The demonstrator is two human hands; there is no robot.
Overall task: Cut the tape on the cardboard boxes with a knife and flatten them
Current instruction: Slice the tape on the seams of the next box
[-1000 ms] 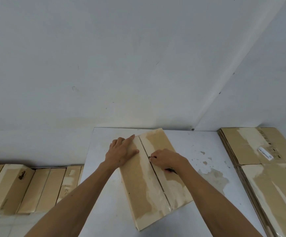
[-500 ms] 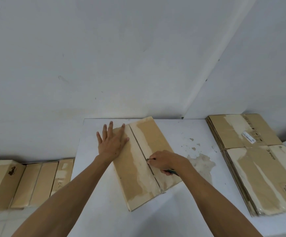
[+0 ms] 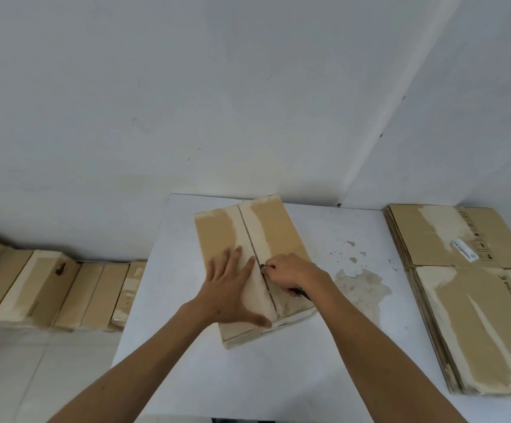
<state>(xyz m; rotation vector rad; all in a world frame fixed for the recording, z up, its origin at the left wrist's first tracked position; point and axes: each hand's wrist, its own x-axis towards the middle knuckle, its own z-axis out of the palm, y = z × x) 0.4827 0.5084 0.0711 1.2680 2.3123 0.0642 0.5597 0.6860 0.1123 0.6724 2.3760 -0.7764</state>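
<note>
Cardboard box (image 3: 274, 236) lies on the white counter (image 3: 248, 377), turned a little off square, with pale tape residue along the centre seam (image 3: 255, 254) where its two top flaps meet. Left hand (image 3: 232, 288) rests flat on the left flap, fingers straight and spread, thumb reaching toward the box's near edge; it holds nothing. Right hand (image 3: 290, 271) is curled round a dark-handled knife (image 3: 301, 293), whose tip sits at the seam about midway along the box, just beside the left fingertips; the blade itself is too small to make out. To the right on the counter sits a stack of flattened boxes (image 3: 467, 288), well apart from the hands. A row of closed boxes (image 3: 49, 291) lines the floor by the wall on the left
</note>
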